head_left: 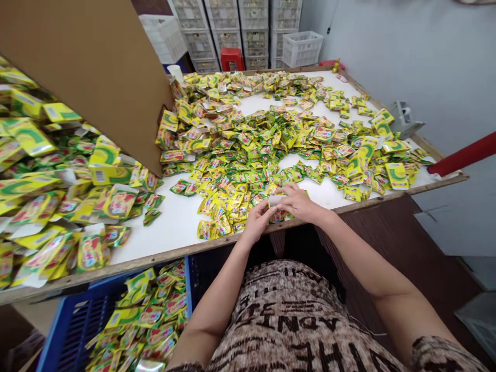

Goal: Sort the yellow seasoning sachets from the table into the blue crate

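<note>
At the table's front edge my two hands meet over a small yellow carton [276,199] with a pale flap standing up. My left hand [257,221] is closed on its left side, thumb and fingers pinching it. From the right, my right hand [297,203] grips the same carton, thumb near the flap and fingers curled across the top. Most of the carton is hidden by my fingers. Right around the hands lie yellow-and-green sachets [228,206], heaped on the white table [158,227]. Some sachets show beneath my right hand.
A tall brown cardboard sheet [101,67] divides the table, with piled cartons [27,137] to its left. Below the edge sits a blue crate [70,320] of filled packs. A red pole [465,155] juts in at right. Stacked white crates [225,20] and a red stool [232,56] stand behind.
</note>
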`<state>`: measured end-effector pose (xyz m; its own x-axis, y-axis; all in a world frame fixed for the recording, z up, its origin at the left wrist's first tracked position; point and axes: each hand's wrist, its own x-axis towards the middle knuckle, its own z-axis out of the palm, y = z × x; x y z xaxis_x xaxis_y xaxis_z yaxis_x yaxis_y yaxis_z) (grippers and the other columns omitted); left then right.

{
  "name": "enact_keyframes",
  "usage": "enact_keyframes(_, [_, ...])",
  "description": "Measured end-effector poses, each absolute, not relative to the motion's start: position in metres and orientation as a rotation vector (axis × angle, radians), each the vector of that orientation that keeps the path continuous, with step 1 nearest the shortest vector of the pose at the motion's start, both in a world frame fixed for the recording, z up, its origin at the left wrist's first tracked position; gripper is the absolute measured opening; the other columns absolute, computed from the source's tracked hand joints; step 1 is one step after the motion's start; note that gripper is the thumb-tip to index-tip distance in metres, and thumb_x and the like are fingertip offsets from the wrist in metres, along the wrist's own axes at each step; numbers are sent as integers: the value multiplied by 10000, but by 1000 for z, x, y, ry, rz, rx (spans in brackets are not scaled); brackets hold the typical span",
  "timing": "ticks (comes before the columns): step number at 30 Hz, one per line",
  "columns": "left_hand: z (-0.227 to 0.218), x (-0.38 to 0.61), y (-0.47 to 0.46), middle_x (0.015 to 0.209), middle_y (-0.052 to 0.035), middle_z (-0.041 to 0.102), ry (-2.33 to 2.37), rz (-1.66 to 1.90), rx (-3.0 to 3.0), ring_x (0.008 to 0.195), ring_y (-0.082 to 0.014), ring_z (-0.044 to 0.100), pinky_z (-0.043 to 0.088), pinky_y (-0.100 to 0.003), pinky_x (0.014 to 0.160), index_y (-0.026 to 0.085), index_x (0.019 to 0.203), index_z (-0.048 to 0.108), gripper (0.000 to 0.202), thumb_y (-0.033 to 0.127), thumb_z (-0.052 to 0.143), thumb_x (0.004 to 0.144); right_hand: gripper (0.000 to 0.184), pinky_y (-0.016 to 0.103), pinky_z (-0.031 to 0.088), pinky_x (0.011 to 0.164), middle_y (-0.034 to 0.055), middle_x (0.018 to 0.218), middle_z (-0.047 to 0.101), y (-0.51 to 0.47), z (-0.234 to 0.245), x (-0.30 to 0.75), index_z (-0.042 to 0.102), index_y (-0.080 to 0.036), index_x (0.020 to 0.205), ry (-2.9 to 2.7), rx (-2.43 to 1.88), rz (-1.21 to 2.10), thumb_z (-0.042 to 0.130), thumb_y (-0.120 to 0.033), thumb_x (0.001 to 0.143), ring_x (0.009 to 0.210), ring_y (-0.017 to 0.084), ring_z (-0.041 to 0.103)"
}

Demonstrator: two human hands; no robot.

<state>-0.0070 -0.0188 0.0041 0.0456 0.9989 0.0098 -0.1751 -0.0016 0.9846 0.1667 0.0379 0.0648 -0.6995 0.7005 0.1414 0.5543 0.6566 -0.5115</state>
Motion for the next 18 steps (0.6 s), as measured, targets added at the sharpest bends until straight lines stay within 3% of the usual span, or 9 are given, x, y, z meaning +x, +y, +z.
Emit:
enact_keyframes(4, [2,-10,-19,1053,-50,757,1104,1262,1026,1058,-228,658,499,-362,992,204,1037,767,399,542,663,852,199,466,440,1008,85,1195,647,19,51,171,765,-241,992,-2000,-1031,806,584,-316,959,1150,258,538])
enact_keyframes(6, [3,-12,-18,1029,-61,763,1056,1221,909,1036,-236,671,512,-376,979,202,1005,782,378,518,711,810,238,354,527,785,69,1008,664,9,42,168,736,-226,1053,-1629,-1120,1001,634,-380,903,879,201,611])
enact_keyframes(9, [8,-15,-14,1015,-81,769,969,1085,837,1026,-256,686,525,-404,979,200,933,801,301,371,812,685,310,245,396,477,-6,761,609,3,30,159,711,-205,977,-1323,-1170,1469,737,-424,760,544,118,482])
enact_keyframes(11, [12,-14,-12,1025,-71,769,965,1068,830,1020,-248,694,538,-403,971,217,921,799,289,298,819,644,269,232,369,474,-20,725,597,5,26,154,720,-200,918,-1281,-1129,1538,743,-389,728,532,103,452])
enact_keyframes(13, [14,-11,-12,1047,-50,768,1015,1170,827,1012,-219,701,548,-385,962,241,960,786,297,295,808,669,231,249,423,547,4,787,634,9,25,151,754,-208,902,-1321,-1102,1356,741,-365,732,615,121,505])
enact_keyframes(18, [9,1,-17,1092,-59,768,1236,1435,980,1062,-210,701,531,-374,1015,220,1024,778,295,354,786,762,262,287,490,602,56,885,698,20,25,153,792,-235,860,-1378,-1066,1195,734,-480,788,735,176,584])
